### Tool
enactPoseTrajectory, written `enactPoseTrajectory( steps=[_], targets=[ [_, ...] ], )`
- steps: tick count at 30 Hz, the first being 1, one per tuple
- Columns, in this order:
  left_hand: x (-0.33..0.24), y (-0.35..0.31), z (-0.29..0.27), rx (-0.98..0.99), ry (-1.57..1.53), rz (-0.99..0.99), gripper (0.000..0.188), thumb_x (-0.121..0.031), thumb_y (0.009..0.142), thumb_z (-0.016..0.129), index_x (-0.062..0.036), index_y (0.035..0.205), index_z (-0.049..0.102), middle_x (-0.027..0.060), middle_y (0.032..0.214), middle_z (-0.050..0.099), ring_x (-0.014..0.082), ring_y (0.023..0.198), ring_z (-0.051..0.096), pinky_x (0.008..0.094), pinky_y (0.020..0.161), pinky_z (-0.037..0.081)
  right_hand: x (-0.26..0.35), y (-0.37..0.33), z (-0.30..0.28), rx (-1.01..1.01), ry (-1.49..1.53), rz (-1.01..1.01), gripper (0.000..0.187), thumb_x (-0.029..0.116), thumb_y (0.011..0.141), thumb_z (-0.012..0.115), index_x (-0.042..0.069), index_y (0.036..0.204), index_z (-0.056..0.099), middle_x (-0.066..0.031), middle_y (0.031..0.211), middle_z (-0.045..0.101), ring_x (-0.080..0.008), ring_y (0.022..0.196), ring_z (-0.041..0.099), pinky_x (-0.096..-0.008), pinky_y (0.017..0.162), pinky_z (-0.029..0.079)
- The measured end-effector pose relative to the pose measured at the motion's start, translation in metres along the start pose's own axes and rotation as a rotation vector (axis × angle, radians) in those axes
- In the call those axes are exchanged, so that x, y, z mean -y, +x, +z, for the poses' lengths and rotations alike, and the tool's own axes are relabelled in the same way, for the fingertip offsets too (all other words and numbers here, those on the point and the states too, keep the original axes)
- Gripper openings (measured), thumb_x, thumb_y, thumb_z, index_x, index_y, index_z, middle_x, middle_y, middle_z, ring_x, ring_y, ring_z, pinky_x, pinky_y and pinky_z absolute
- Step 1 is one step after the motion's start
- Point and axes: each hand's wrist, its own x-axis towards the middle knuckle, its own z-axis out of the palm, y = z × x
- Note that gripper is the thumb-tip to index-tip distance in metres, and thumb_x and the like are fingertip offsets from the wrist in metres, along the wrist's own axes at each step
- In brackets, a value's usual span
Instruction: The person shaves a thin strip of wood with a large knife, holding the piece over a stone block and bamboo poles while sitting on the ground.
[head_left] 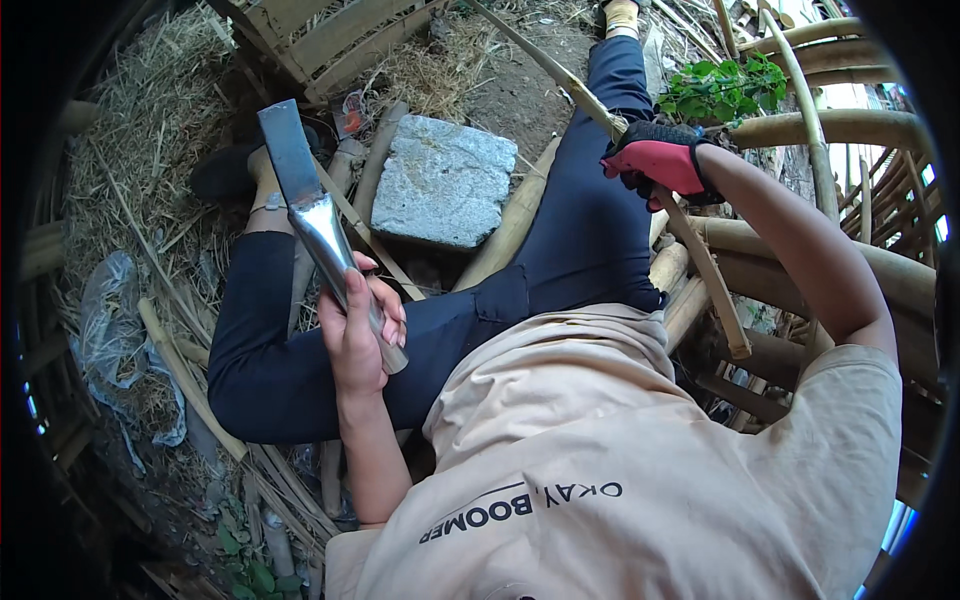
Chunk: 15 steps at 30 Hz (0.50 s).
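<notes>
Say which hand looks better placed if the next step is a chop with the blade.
Probably the left hand: it grips the bladed metal tool, blade end pointing away from the body, left of the stone block. The gloved right hand is occupied, holding a bamboo strip.

Bare left hand (358, 328) with curled fingers (356, 292), gloved right hand (662, 165) clenched, right forearm (795, 232) outstretched.

Beige shirt (620, 430), dark trousers (590, 225), red-black glove (662, 165)
</notes>
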Motion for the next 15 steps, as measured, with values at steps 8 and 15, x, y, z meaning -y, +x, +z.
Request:
enactPoseTrajectory(
  steps=[8,15],
  targets=[
    [0.013,0.011,0.018,-0.068,0.085,-0.039,0.027,-0.032,0.111,0.048,-0.0052,0.117,0.048,0.0049,0.067,0.055,0.006,0.047,0.046,0.0216,0.043,0.041,0.009,-0.001,0.072,-0.18,0.229,-0.089,0.03,0.037,0.103,0.057,0.009,0.108,0.066,0.0036,0.07,0.052,-0.0102,0.05,0.046,-0.0284,0.048,0.046],
    [0.028,0.004,0.009,-0.169,0.094,-0.126,0.027,-0.031,0.11,0.049,-0.0051,0.116,0.049,0.0046,0.066,0.055,0.006,0.047,0.047,0.021,0.043,0.041,-0.002,0.012,0.048,0.144,0.151,-0.073,0.038,0.051,0.099,0.057,0.017,0.112,0.068,0.0048,0.081,0.046,-0.0102,0.078,0.049,-0.0322,0.061,0.05]
  ],
)
